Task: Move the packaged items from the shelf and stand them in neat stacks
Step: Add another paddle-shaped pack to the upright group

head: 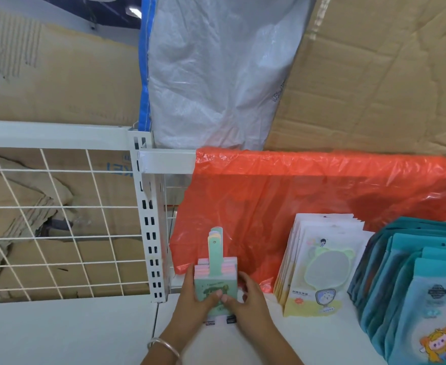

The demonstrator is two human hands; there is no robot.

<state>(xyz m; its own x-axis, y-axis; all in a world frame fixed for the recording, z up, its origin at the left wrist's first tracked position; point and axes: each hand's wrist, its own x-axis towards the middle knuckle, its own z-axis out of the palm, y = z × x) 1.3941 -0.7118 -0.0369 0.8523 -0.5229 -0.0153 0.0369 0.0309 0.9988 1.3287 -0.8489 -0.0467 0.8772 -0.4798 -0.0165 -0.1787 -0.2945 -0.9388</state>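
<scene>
Item: pastel green-and-pink stack of handled packs [212, 285], lower centre, long axis upright, clasped between my left hand [190, 301] and right hand [248, 299].

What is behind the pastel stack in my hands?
An orange plastic sheet hangs behind the pastel stack, a white slotted upright to its left. The sheet hides whatever lies farther back.

Orange bag [308, 191]; teal packets [427, 285] (green, pink mirrors [214, 270]).

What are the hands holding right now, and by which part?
Both grip the mirror stack by its square lower block: left hand on its left side, right hand on its right, thumbs on the front. The handles stand free above.
</scene>
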